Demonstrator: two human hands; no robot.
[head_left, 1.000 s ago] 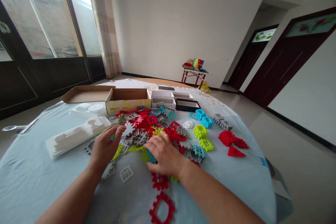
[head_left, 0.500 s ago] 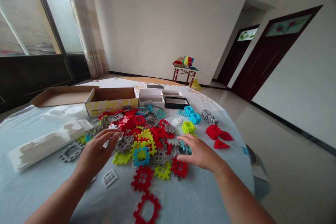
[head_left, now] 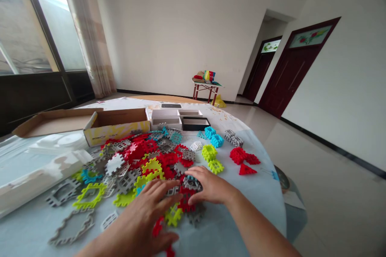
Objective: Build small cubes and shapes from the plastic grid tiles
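Observation:
My left hand (head_left: 146, 213) reaches over the near side of a heap of plastic building pieces, palm down, fingers stretched and thumb apart. It hides part of a red piece (head_left: 158, 226) below it. My right hand (head_left: 211, 184) curves on the heap's right side, thumb and fingers apart around a grey oval-holed piece (head_left: 192, 183) with blue beside it; contact is unclear. A red window piece (head_left: 186, 200) lies near its thumb. Lime pieces (head_left: 151, 167) and dark grey pieces (head_left: 128, 181) fill the heap between and beyond the hands.
Sorted stacks stand at right: lime (head_left: 209, 152), blue (head_left: 216, 140), grey (head_left: 234, 138) and red (head_left: 241, 156). Behind the heap are an open carton (head_left: 117, 130), white trays (head_left: 166, 121) and a black tray (head_left: 196, 123). White foam packing (head_left: 45, 180) lies left.
My left hand has moved right and nearer, uncovering a lime frame and grey pieces at left. My right hand stays around the grey piece. The camera view has shifted slightly.

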